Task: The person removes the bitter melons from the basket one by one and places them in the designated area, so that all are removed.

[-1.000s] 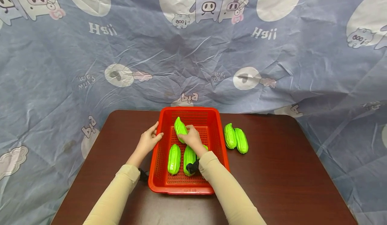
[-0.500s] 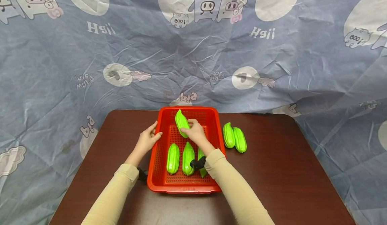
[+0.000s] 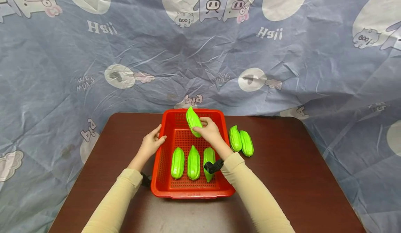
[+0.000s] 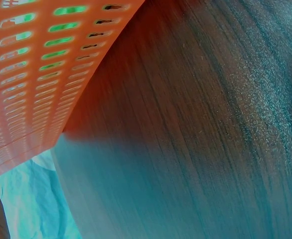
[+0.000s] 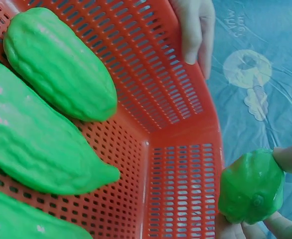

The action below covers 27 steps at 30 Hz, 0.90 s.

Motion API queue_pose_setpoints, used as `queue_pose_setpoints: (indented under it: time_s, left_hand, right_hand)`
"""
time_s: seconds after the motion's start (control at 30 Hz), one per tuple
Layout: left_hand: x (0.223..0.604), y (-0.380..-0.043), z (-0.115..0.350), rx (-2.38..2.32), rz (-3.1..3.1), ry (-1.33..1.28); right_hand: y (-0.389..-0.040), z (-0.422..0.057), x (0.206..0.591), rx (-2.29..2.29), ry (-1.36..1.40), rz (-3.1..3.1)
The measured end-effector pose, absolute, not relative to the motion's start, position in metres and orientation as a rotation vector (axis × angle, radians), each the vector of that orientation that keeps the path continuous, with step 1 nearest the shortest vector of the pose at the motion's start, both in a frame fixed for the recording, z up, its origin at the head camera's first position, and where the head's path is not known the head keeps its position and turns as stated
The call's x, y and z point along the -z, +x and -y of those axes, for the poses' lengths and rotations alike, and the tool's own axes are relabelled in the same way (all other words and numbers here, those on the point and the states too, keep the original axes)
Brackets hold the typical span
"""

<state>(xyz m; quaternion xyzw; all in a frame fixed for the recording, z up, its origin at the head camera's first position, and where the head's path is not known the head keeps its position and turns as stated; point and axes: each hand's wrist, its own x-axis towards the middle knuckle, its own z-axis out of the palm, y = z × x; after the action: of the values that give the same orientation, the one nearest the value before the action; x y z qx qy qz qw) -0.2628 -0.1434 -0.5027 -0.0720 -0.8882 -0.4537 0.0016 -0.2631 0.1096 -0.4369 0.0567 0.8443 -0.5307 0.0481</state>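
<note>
My right hand (image 3: 211,132) pinches a bright green bitter melon (image 3: 193,119) between thumb and fingers, its stem end tipped up over the far part of the red basket (image 3: 188,194). The right wrist view shows this held bitter melon (image 5: 250,189) end-on, beside the basket wall. With thumb and fingers, my left hand (image 3: 149,145) grips the basket's left rim. Three more bitter melons lie side by side on the basket floor: one at left (image 3: 178,163), one in the middle (image 3: 193,163) and one at right (image 3: 209,156), partly covered by the black wrist camera.
Two bitter melons, a nearer-basket one (image 3: 235,139) and its neighbour (image 3: 247,144), lie touching on the dark brown table (image 3: 288,170), right of the basket. A blue-grey patterned cloth (image 3: 200,52) hangs behind the table's far edge.
My right hand has raised the bitter melon up and to the right, away from the basket floor. The right-hand melon in the basket has come into view. My left hand stays at the rim.
</note>
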Motion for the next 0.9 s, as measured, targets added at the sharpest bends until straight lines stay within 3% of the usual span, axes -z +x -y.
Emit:
queue_pose_setpoints:
  time_s: [0.9]
  left_hand:
    - [0.507,-0.263,0.144,1.431,2.807,-0.202]
  right_hand:
    - [-0.244,-0.175,0.407,1.677,0.216,-2.577]
